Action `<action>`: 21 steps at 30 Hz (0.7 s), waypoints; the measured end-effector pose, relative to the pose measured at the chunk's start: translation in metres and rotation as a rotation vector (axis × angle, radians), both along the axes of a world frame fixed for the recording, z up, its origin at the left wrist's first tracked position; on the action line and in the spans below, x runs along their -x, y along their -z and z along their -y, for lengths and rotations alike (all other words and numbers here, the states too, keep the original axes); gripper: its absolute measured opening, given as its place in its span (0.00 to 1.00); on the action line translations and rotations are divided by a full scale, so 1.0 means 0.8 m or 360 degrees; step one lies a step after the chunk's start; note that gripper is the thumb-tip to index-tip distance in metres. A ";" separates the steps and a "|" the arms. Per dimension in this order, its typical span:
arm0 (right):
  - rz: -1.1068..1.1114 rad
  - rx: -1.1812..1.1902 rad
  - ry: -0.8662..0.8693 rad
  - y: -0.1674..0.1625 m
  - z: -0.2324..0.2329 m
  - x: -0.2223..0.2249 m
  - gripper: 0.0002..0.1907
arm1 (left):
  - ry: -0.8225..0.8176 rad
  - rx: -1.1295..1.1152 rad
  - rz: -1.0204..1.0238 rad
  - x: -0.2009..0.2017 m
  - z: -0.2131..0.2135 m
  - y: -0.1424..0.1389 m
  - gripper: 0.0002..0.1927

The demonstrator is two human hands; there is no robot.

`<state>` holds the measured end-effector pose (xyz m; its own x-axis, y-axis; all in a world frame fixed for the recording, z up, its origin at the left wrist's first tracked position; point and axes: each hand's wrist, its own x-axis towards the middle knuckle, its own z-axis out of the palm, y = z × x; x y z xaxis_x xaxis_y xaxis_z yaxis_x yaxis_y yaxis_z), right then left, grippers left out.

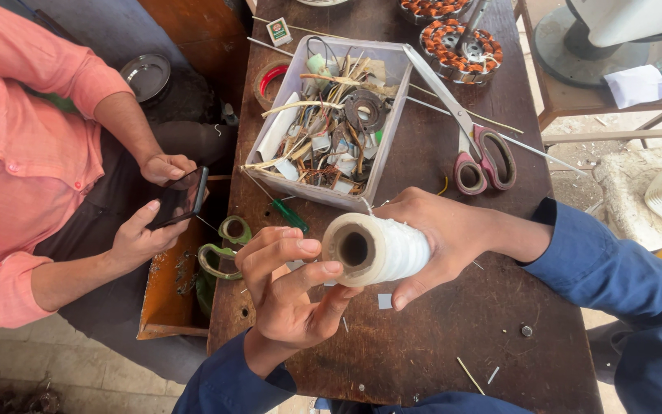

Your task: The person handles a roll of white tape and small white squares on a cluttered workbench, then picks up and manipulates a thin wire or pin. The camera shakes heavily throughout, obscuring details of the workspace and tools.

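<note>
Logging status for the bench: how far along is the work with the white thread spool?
Done: nothing finished shows. In hand: the right hand grips the white spool of thread on a cardboard core; the left hand has its fingertips at the spool's open end. Left: the copper-wound round stator and pink-handled scissors lie untouched on the brown wooden table.

White spool of thread point(381, 247), dark brown table point(438, 337), pink-handled scissors point(483, 157), green-handled scissors point(222, 247), green screwdriver point(289, 215), clear bin point(392, 115), copper-orange windings on the stator point(461, 50), blue sleeves point(614, 268).
</note>
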<state>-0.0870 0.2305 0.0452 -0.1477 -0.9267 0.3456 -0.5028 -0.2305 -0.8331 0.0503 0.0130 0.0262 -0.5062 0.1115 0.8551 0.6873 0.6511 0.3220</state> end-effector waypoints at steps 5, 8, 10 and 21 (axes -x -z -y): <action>-0.0192 0.0094 0.0069 0.003 0.004 0.001 0.30 | 0.0103 -0.0193 -0.0196 0.007 0.004 -0.012 0.21; -0.0273 0.0112 0.0103 0.006 0.006 0.003 0.30 | 0.0132 -0.0310 -0.0339 0.010 0.006 -0.016 0.27; -0.0238 0.0133 0.0086 0.007 0.005 0.002 0.31 | 0.0186 -0.0479 -0.0433 0.017 0.002 -0.014 0.31; -0.0324 0.0230 0.0089 0.007 0.005 0.007 0.30 | 0.0532 -0.0654 0.0293 0.024 -0.012 -0.030 0.18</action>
